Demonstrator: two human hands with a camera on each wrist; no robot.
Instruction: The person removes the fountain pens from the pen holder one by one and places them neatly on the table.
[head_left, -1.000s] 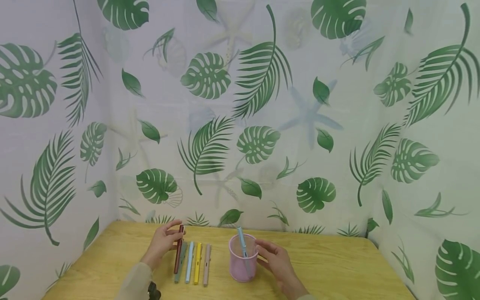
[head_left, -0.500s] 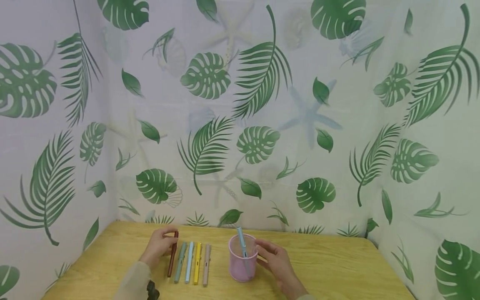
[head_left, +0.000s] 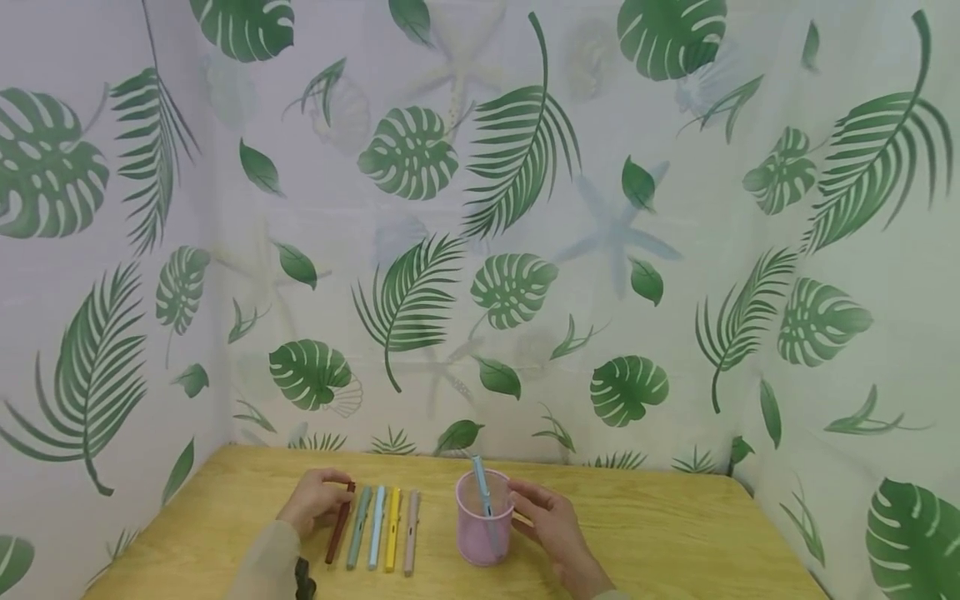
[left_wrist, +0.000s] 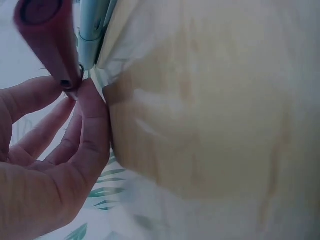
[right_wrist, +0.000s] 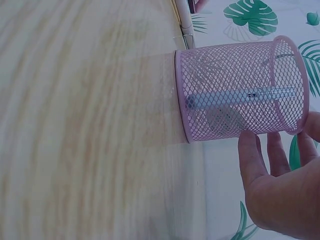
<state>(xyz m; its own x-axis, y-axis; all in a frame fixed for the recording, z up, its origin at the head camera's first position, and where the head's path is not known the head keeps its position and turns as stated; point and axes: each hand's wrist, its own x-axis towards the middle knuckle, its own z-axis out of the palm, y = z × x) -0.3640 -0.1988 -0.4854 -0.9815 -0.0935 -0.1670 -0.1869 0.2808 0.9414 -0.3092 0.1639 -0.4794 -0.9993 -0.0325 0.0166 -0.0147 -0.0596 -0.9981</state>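
Observation:
My left hand (head_left: 311,500) pinches a dark red pen (head_left: 339,529) near its far end, thumb against fingertips; the left wrist view shows the pen's near end (left_wrist: 52,45) pointing at the camera. Whether it touches the table cannot be seen. Just right of it lie a grey-green pen (head_left: 358,529), a light blue pen (head_left: 377,529), a yellow pen (head_left: 393,529) and a pinkish-grey pen (head_left: 412,533), side by side. A pink mesh pen cup (head_left: 470,542) stands upright, a blue pen (head_left: 482,483) leaning inside. My right hand (head_left: 555,529) touches the cup's right side and rim with its fingers.
The wooden table (head_left: 660,533) reaches back to a pale curtain (head_left: 525,417) printed with green leaves, which also hangs at both sides. A dark band (head_left: 304,579) sits at the left wrist.
The left hand has moved the dark red pen leftward and lower, from over the grey-green pen to a spot left of the row. The right hand and the cup stay put.

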